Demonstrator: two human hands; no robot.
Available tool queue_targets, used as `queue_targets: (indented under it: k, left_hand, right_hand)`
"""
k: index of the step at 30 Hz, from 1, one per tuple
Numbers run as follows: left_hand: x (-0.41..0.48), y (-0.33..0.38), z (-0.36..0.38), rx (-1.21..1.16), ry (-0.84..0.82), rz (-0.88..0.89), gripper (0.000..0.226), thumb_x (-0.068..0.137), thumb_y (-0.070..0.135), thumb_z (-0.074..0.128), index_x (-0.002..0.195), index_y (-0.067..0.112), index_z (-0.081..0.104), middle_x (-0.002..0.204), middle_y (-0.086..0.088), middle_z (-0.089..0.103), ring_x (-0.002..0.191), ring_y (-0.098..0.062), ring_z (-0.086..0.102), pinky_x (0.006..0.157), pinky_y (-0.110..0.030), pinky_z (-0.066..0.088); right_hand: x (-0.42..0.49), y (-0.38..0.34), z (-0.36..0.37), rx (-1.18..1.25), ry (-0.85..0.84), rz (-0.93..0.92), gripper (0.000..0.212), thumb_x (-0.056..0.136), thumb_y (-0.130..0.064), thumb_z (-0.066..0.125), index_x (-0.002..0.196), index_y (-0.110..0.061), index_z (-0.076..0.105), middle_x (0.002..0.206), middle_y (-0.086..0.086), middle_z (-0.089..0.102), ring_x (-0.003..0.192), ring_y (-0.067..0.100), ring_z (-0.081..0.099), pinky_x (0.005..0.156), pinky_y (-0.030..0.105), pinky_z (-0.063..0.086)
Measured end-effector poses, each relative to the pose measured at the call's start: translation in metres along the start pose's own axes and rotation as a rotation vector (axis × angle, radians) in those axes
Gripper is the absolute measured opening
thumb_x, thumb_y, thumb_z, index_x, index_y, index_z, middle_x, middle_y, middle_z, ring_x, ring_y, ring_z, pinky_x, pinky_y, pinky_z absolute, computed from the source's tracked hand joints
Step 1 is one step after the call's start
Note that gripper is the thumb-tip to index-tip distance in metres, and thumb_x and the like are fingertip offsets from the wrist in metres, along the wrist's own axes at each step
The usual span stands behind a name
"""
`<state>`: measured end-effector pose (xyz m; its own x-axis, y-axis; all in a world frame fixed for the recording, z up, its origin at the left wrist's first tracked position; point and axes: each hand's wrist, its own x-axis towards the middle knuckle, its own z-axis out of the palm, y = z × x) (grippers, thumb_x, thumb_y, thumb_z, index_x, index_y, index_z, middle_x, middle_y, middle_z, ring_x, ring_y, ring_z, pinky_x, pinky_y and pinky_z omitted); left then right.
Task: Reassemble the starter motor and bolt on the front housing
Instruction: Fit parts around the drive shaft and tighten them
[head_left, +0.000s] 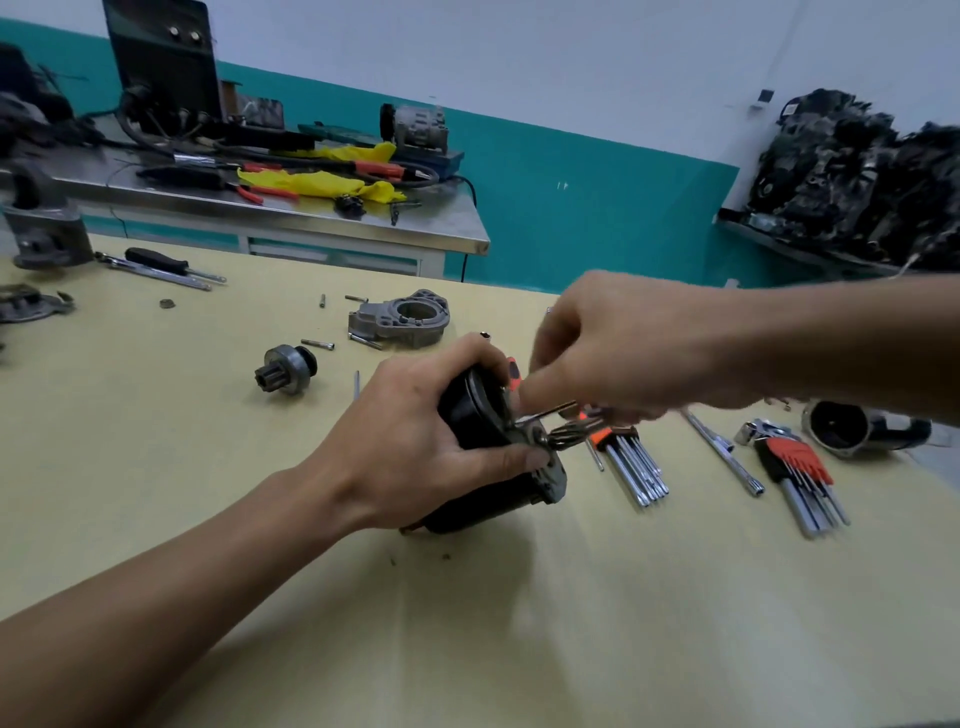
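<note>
The left hand (410, 441) gripped the black motor (470, 415) over the table (571, 597), shaft end pointing right at the right hand (623, 348), which pinched a thin metal rod (550, 410) against that end. The front housing (400, 317) lay beyond both hands, nearer the left, its round opening empty, with a gear (285, 366) and loose bolts (317, 343) near it.

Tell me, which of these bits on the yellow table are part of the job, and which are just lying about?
In the job:
black cylindrical starter motor body in the left hand
thin metal rod pinched by the right hand
grey cast-metal front housing
loose silver bolts

Lying about:
black-handled screwdriver
yellow cloth on the steel bench
</note>
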<state>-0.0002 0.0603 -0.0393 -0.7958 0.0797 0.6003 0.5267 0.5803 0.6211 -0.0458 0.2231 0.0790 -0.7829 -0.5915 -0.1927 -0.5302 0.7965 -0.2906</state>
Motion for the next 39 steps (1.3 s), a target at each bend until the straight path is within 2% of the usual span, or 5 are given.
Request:
queue_targets:
  k: [7, 15, 26, 34, 39]
  left_hand:
    - [-0.001, -0.001, 0.0, -0.013, -0.01, -0.008, 0.048, 0.067, 0.054, 0.082, 0.1, 0.028, 0.059, 0.086, 0.008, 0.067, 0.08, -0.018, 0.065, 0.068, -0.04, 0.055]
    - [0.002, -0.002, 0.0, 0.015, -0.001, 0.01, 0.045, 0.067, 0.05, 0.085, 0.096, 0.031, 0.057, 0.079, 0.015, 0.061, 0.072, -0.009, 0.06, 0.063, -0.025, 0.051]
    - [0.0, -0.003, -0.001, -0.002, -0.004, -0.011, 0.048, 0.067, 0.055, 0.083, 0.099, 0.03, 0.057, 0.082, 0.011, 0.064, 0.075, -0.014, 0.063, 0.066, -0.034, 0.054]
    - [0.002, -0.002, 0.0, 0.007, -0.006, 0.008, 0.047, 0.068, 0.052, 0.085, 0.098, 0.029, 0.057, 0.081, 0.015, 0.063, 0.075, -0.009, 0.063, 0.064, -0.02, 0.051]
    - [0.002, -0.002, -0.003, -0.013, 0.0, -0.034, 0.05, 0.067, 0.057, 0.081, 0.101, 0.027, 0.058, 0.085, 0.011, 0.065, 0.079, -0.012, 0.065, 0.067, -0.032, 0.056]
  right_hand:
    - [-0.004, 0.031, 0.004, -0.921, 0.394, -1.08, 0.021, 0.076, -0.001, 0.074, 0.071, -0.009, 0.055, 0.063, 0.009, 0.047, 0.044, 0.026, 0.037, 0.036, 0.029, 0.032]
    - [0.008, 0.012, 0.005, 0.466, -0.194, 0.239, 0.04, 0.089, -0.028, 0.07, 0.056, -0.011, 0.056, 0.045, -0.002, 0.049, 0.033, 0.008, 0.03, 0.033, 0.015, 0.02]
    - [-0.001, 0.041, 0.007, -0.93, 0.433, -1.042, 0.018, 0.078, 0.001, 0.072, 0.074, -0.008, 0.057, 0.065, 0.009, 0.047, 0.048, 0.027, 0.039, 0.034, 0.033, 0.037]
    - [0.01, 0.009, 0.0, 0.389, -0.267, 0.244, 0.043, 0.088, -0.031, 0.07, 0.049, -0.015, 0.062, 0.048, -0.001, 0.05, 0.034, 0.009, 0.029, 0.032, 0.014, 0.021]
    - [0.004, 0.011, -0.001, -0.159, 0.094, -0.187, 0.021, 0.082, -0.04, 0.073, 0.077, -0.02, 0.069, 0.065, -0.01, 0.066, 0.05, 0.006, 0.056, 0.047, 0.023, 0.047]
